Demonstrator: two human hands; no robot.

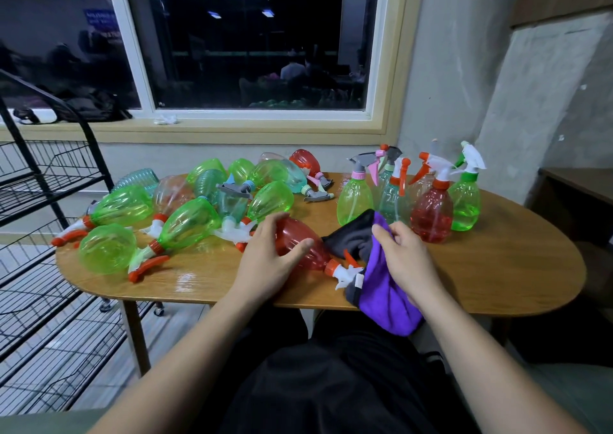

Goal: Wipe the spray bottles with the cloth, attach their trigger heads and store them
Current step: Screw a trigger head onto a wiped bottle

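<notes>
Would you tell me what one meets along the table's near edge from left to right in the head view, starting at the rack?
Rack → nearest green bottle → left hand → red bottle it grips → right hand, gripping the cloth.

left hand (268, 261), right hand (403, 258), seemingly curled

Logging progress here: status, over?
Left hand grips red bottle, trigger head attached. Right hand holds cloth beside it. Nothing blocking.

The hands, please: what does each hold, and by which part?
Left hand: red bottle, by its body; right hand: cloth, at its upper edge.
</notes>
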